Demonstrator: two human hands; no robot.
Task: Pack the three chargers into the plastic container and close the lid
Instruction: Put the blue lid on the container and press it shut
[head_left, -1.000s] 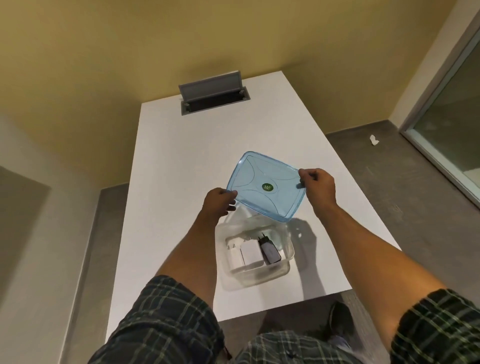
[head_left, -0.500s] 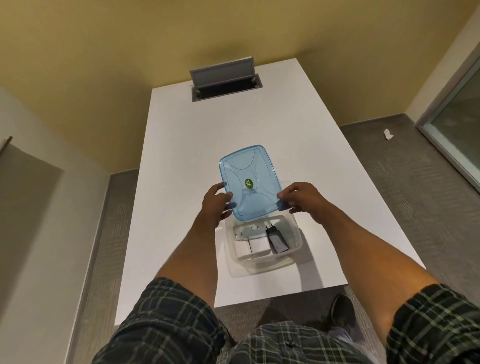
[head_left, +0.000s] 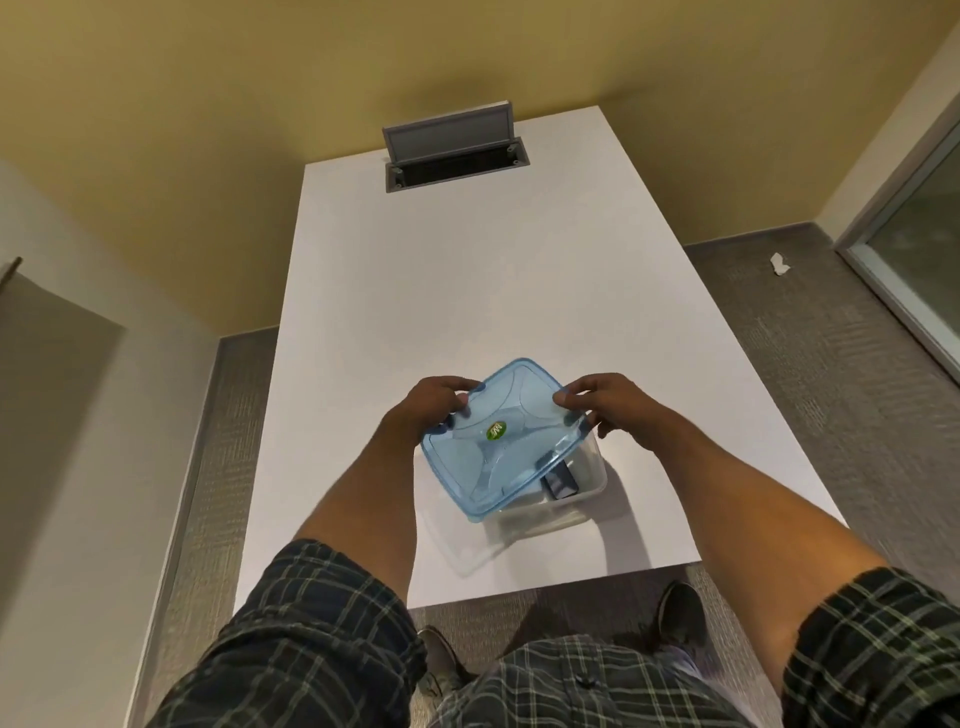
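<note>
My left hand (head_left: 431, 405) and right hand (head_left: 597, 402) pinch the far corners of the blue lid (head_left: 498, 441) (tilted, askew) over the clear container (head_left: 576, 499); one dark charger (head_left: 560, 480) shows at right.

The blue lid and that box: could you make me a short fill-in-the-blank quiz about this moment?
1. The lid is held by ____ hands.
2. The sticker on the lid is ____.
3. The container rests on a ____ table.
4. The charger showing past the lid's edge is ____.

Missing words: two; green; white; black
</note>
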